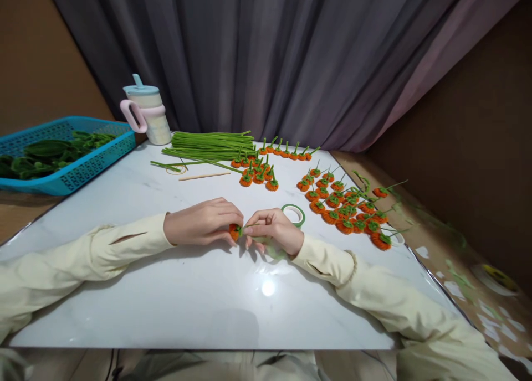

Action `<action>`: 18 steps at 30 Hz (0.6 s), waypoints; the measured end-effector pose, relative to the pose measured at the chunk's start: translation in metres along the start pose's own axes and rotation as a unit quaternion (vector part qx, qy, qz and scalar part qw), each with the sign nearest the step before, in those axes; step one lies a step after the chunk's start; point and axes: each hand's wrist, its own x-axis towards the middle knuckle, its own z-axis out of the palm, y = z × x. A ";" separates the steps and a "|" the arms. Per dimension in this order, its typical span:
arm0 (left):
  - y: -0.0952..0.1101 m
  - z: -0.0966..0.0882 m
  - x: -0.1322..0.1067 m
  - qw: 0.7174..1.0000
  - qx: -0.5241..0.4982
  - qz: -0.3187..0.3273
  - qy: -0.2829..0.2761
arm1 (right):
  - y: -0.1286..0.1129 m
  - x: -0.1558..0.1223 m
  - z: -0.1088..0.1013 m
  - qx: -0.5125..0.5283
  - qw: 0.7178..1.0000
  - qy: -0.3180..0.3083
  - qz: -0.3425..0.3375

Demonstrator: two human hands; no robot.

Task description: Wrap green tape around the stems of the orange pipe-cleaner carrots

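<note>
My left hand [203, 223] is closed around a small orange fuzzy flower head [234, 231], holding it just above the white table [166, 292]. My right hand [274, 230] pinches the thin green stem [250, 225] that sticks out of that flower head. Both hands meet at the middle of the table. A roll of green tape [293, 215] lies just behind my right hand.
Several finished orange flowers with green stems [344, 209] lie at the right, more [260, 173] at the back. A bundle of green stems [211, 144], a wooden stick [204, 175], a lidded cup [146, 114] and a blue basket of green leaves [62, 154] stand behind and left.
</note>
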 end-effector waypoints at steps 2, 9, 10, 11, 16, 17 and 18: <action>0.000 0.002 0.000 1.000 -0.021 0.006 0.015 | 0.000 0.000 -0.002 -0.004 1.000 -0.017 0.000; -0.001 0.009 -0.001 0.995 -0.083 -0.005 0.060 | -0.002 -0.001 -0.003 -0.017 0.999 -0.026 -0.010; -0.001 0.010 -0.001 0.993 -0.096 -0.015 0.062 | -0.002 -0.001 -0.003 -0.024 0.999 -0.025 -0.014; -0.001 0.010 -0.001 0.992 -0.110 -0.028 0.063 | -0.002 -0.001 -0.003 -0.034 0.999 -0.023 -0.018; 0.003 0.009 0.001 0.965 -0.233 -0.109 0.050 | 0.000 -0.003 -0.001 -0.128 0.990 -0.007 -0.059; 0.003 0.009 0.001 0.956 -0.263 -0.124 0.046 | 0.000 -0.004 -0.001 -0.154 0.985 -0.004 -0.074; 0.003 0.009 0.001 0.946 -0.290 -0.138 0.040 | 0.000 -0.005 0.000 -0.183 0.979 -0.001 -0.090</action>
